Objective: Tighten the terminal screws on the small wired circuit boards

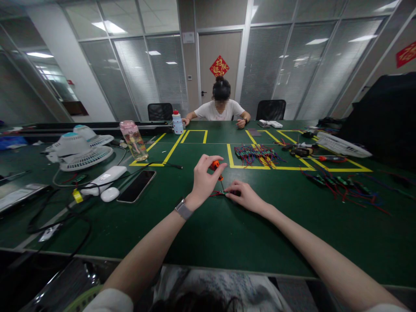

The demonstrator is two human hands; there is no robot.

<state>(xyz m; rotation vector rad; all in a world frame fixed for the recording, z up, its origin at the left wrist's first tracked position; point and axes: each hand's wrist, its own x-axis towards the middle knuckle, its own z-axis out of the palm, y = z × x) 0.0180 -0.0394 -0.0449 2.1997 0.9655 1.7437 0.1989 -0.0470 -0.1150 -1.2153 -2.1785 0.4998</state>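
Above the circuit board (222, 193), the left grip (206, 175) pinches a screwdriver (221, 178) whose tilt could skid it into the board-pinching right grip (244, 196).

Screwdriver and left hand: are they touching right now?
Touching. The head view shows the left hand holding the screwdriver near its top, between thumb and fingers.

A pale door (208, 45) stands at twelve o'clock, with a red diamond sign (219, 66) and a dark handle (203, 92). Glass walls flank it, with blinds (130, 60) at ten to eleven and one to two. A white column (73, 65) rises at ten. Black chairs stand at ten (160, 111) and two (271, 110). White lights (108, 27) glow in the glass. A green table (208, 242) spans nine to three.
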